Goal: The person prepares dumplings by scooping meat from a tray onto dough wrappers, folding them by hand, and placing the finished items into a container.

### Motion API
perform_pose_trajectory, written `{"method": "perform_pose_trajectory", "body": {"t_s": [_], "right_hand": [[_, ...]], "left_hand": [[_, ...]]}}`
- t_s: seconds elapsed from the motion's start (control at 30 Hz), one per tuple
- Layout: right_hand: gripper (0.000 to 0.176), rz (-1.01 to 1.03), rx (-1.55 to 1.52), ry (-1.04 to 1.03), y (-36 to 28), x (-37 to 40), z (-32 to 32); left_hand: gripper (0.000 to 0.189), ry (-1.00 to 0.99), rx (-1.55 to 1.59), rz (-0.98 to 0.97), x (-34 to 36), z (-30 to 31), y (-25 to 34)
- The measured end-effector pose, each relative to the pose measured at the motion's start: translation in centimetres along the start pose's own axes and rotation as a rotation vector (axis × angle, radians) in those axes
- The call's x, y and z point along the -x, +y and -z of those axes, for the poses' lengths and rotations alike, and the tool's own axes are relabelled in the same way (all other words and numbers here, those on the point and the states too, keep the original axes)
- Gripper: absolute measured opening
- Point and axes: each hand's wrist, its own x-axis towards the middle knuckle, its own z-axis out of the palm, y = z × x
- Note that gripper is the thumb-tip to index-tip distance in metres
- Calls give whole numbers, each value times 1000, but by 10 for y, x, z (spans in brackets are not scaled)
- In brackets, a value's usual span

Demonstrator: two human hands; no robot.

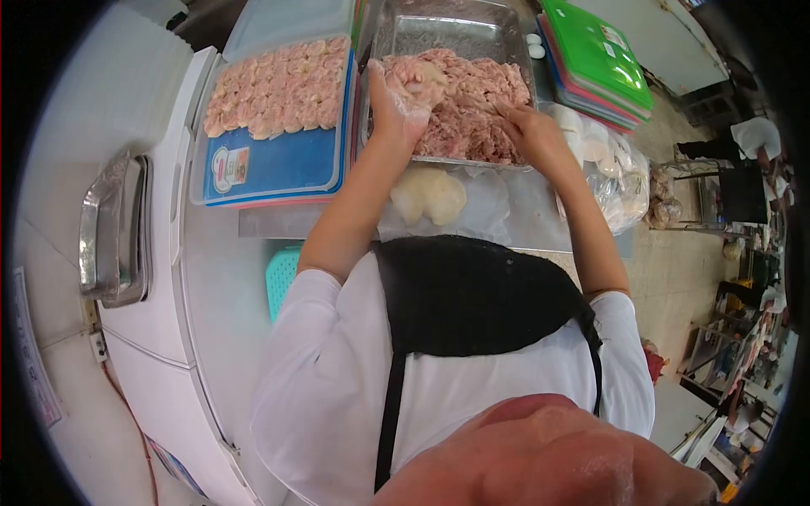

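Note:
A deep metal tray (451, 27) holds a large heap of pinkish ground meat (472, 118). Over its left side, my flour-dusted left hand (396, 105) cups a pale dumpling wrapper (430, 82) with meat on it. My right hand (530, 133) is at the right edge of the heap, its fingers pinched together low against the meat; I cannot tell what they hold. Just in front of the tray lies a lump of pale dough (429, 196). Left of it, rows of meat-filled dumplings (278, 84) cover the back of a blue plastic tray (283, 164).
At the right stand a stack of coloured trays with a green one (599, 55) on top, two white eggs (535, 47) and clear plastic bags (620, 181). A turquoise basket (282, 282) sits below the table edge. Metal pans (114, 232) rest at far left.

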Motion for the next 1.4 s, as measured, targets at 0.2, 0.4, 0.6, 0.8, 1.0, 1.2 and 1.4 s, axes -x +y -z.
{"method": "perform_pose_trajectory", "body": {"t_s": [0.2, 0.4, 0.6, 0.8, 1.0, 1.2, 1.4], "right_hand": [[25, 88, -59, 37, 10, 9, 0], [18, 110, 127, 34, -17, 4, 54], [26, 158, -419, 27, 30, -4, 65], [26, 181, -309, -35, 32, 11, 87], [25, 222, -121, 55, 62, 0, 26], [29, 0, -364, -255, 126, -4, 35], [26, 230, -737, -347, 89, 5, 32]], "left_hand": [[71, 172, -91, -12, 14, -24, -12], [65, 206, -36, -55, 15, -40, -22], [51, 22, 54, -32, 21, -37, -21], [55, -225, -1266, -494, 36, -51, -21], [63, 83, -1601, -70, 17, -11, -14], [54, 8, -1818, -485, 50, -30, -23], [51, -321, -1959, -296, 45, -75, -20]]}}
